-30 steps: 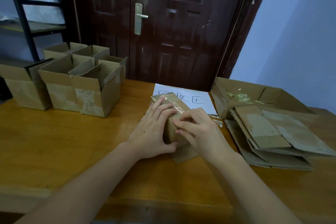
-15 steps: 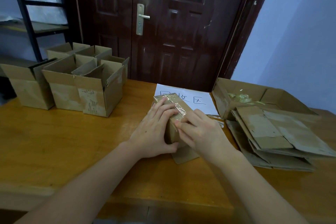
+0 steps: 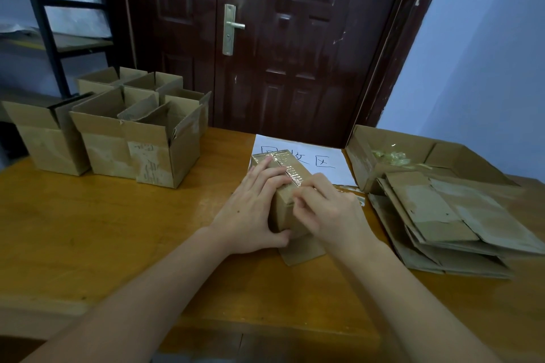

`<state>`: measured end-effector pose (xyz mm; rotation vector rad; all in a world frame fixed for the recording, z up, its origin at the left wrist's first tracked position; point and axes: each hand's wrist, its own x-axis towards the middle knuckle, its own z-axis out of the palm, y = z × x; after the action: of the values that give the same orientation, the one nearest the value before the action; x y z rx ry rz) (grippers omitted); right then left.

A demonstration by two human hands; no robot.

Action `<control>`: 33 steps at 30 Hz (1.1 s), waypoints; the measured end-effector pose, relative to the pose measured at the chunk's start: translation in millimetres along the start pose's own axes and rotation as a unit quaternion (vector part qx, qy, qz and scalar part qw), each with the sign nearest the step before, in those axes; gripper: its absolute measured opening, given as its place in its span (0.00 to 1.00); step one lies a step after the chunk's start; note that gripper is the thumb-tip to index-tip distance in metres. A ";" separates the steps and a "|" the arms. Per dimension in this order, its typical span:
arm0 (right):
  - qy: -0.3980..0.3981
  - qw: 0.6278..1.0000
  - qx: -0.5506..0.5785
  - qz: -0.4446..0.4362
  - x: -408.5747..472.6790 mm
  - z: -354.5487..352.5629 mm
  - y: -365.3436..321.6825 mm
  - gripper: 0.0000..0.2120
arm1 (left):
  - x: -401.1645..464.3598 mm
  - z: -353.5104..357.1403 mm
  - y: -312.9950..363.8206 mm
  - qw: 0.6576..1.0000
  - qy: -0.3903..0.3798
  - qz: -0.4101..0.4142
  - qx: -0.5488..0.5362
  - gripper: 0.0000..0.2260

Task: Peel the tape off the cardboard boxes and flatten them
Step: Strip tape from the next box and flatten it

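Brown wood table [image 3: 88, 230] sits in front of a dark door [image 3: 295, 47] w/ a metal handle [image 3: 233, 27]. Blue wall on the right, black shelf rack [image 3: 47, 26] at the far left.

Left hand [image 3: 250, 215] holds the small taped box [image 3: 284, 203] in the middle of the table. Its fingers lie fairly straight over the top left of the box and its thumb curls round the near end, so the box is gripped from the left side. Right hand [image 3: 327, 212] is on the right side of the box. Its fingers are bent and bunched together, fingertips [image 3: 298, 199] touching the tape [image 3: 290, 169] near the top edge. Can't tell if it has a bit of tape pinched or just picks at it.

Box is tan cardboard, long and low, closed on top. Shiny clear tape runs along the top, end to end, and looks wrinkly. One loose flap [image 3: 302, 250] sticks out flat on the table under the near end. Far end of the box covers part of a white paper [image 3: 321, 162] w/ black writing.

On the left, a group of open boxes [image 3: 132, 138] stands upright, flaps up, close together. On the right, a stack of flat boxes [image 3: 448, 221] lies near the right hand. Behind the stack is a big open box [image 3: 392, 150] w/ a clump of scrunched clear tape [image 3: 389, 155] inside.
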<state>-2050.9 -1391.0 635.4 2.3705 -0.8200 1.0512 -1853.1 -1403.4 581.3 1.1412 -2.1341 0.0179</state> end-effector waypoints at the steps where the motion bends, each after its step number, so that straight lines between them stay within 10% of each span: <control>1: 0.003 1.000 0.010 0.015 -0.6 -0.8 -0.3 0.11 | 0.1 -0.2 0.0 1.000 -0.002 -0.001 0.000 0.42; 25: -0.072 0.992 -0.035 -0.099 -0.5 -2.2 6.1 0.06 | 0.8 1.5 0.6 1.000 0.006 -0.007 -0.015 0.42; 33: -0.052 0.998 0.026 0.039 -7.7 -1.0 2.7 0.06 | 1.5 0.2 2.8 1.000 -0.005 -0.014 -0.003 0.42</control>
<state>-2057.3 -1389.8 630.5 2.4724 -0.9405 0.9968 -1855.8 -1402.9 582.9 1.1705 -2.1256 -0.0069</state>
